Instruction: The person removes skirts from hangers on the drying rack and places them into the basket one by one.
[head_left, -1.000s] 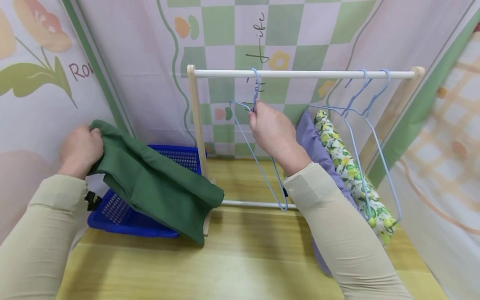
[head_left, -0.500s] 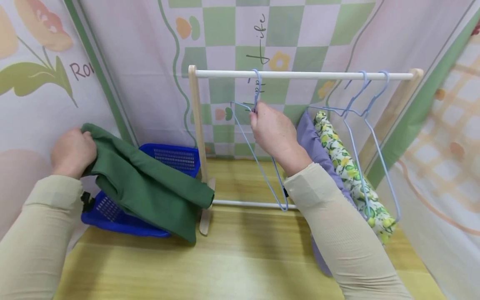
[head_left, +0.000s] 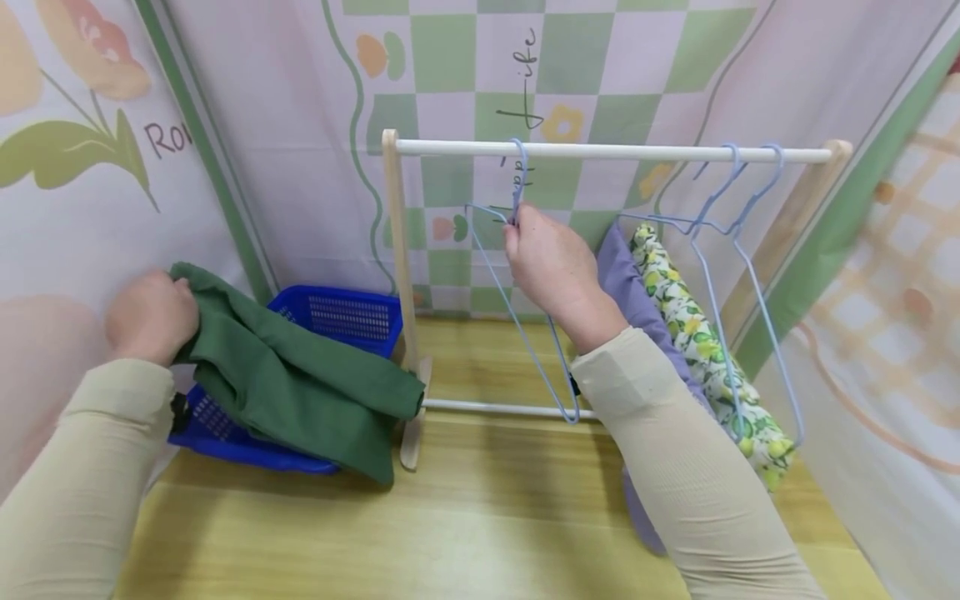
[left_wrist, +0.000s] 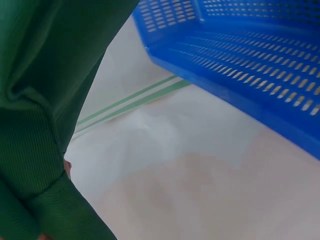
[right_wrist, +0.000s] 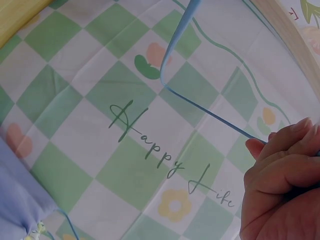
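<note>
At the left, my left hand (head_left: 152, 317) grips one end of a dark green garment (head_left: 300, 367). The cloth hangs in folds to the right, over the blue basket (head_left: 345, 315) and partly hiding it. A ribbed band (left_wrist: 35, 145) of this garment shows in the left wrist view. Below the rack's top rail, my right hand (head_left: 553, 260) holds a light blue hanger (head_left: 517, 308) at the base of its hook. The hanger's hook loops over the white rail (head_left: 450, 148), and its frame has nothing on it. In the right wrist view, curled fingers (right_wrist: 282, 175) grip the hanger.
Two more blue hangers (head_left: 731, 333) hang at the rail's right end. Beside them are a purple cloth (head_left: 637, 283) and a lemon-print cloth (head_left: 690, 333). The rack's left wooden post (head_left: 400, 250) stands by the basket on a wooden table (head_left: 465, 517). Printed curtains surround it.
My left hand moves left and down with the green garment, drawing its right end back from the rack's post. My right hand stays on the hanger. The basket shifts slightly left.
</note>
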